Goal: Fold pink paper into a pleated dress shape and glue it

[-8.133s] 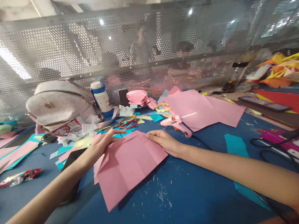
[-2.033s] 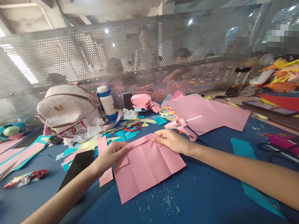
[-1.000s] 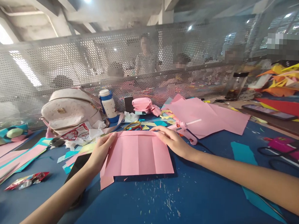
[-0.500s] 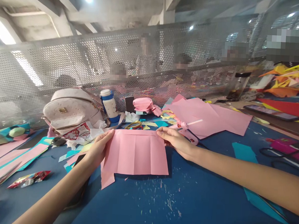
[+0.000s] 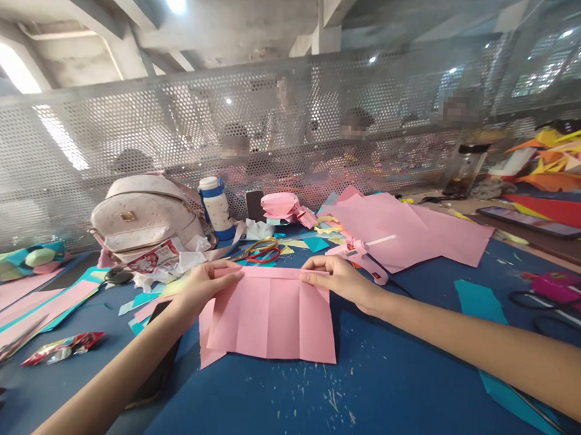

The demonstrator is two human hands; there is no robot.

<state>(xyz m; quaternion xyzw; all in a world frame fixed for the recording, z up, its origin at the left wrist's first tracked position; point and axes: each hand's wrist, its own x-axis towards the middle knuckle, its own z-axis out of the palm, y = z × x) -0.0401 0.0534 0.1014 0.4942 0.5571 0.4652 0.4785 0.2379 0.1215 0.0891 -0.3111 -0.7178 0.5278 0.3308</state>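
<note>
Blue worktop (image 5: 388, 398): L hand (image 5: 210, 283) just shifted inward, it & R hand (image 5: 341, 282) pinching pink sheet (image 5: 284, 321) by top fold (image 5: 271, 273), prob. creasing

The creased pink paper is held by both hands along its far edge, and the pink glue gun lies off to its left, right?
Not quite: the pink glue gun lies off to the right of the creased pink paper, as the head view shows. The left hand and right hand do hold the paper's far edge.
</note>
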